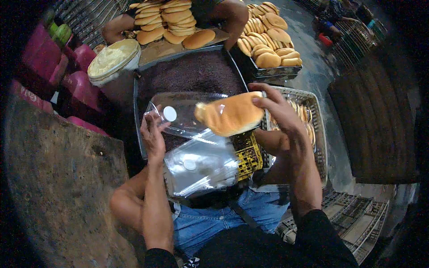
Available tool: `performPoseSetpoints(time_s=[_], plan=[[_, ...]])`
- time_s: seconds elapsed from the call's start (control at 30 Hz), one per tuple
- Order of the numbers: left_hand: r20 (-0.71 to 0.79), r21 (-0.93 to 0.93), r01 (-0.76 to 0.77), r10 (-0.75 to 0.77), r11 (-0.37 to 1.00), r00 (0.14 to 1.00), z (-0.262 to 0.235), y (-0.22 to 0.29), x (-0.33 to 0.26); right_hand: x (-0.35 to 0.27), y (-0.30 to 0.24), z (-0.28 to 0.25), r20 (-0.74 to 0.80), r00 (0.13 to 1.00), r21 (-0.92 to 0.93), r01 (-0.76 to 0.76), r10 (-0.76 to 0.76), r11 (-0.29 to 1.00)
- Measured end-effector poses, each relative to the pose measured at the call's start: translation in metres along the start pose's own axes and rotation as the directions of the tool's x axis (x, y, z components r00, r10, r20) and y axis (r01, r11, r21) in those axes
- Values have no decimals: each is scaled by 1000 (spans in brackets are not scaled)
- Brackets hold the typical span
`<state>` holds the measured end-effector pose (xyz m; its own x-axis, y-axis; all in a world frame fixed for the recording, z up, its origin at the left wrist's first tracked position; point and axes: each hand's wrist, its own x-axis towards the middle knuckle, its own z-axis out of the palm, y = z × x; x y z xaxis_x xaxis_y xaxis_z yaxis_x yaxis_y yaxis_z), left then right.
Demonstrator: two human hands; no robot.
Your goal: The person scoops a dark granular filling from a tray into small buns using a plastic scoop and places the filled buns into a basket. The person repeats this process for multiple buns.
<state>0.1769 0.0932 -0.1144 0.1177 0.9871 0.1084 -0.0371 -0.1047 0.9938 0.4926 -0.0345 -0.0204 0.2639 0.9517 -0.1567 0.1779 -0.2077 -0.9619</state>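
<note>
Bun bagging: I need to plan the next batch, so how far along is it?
Done: packed buns fill the wire basket on the right. In hand: the right hand pushes a bun into a clear bag that the left hand holds open. Left: many loose buns on the far tray, the pile beyond, and unused bags on the lap.

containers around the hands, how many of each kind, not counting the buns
wire baskets: 1
yellow crates: 1
dark trays: 1
tubs of cream: 1
clear bags held open by the left hand: 1
stacks of spare bags: 1
total: 6
</note>
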Motion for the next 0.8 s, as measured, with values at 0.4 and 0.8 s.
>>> performPoseSetpoints(time_s=[0.4, 0.8], plan=[[241, -570, 407, -328, 713, 913, 49, -12, -43, -19, 10, 96, -121, 625, -427, 669, -771, 609], [554, 154, 223, -271, 963, 787, 204, 55, -45, -50, 67, -95, -438, 853, -618, -55, -285, 784]])
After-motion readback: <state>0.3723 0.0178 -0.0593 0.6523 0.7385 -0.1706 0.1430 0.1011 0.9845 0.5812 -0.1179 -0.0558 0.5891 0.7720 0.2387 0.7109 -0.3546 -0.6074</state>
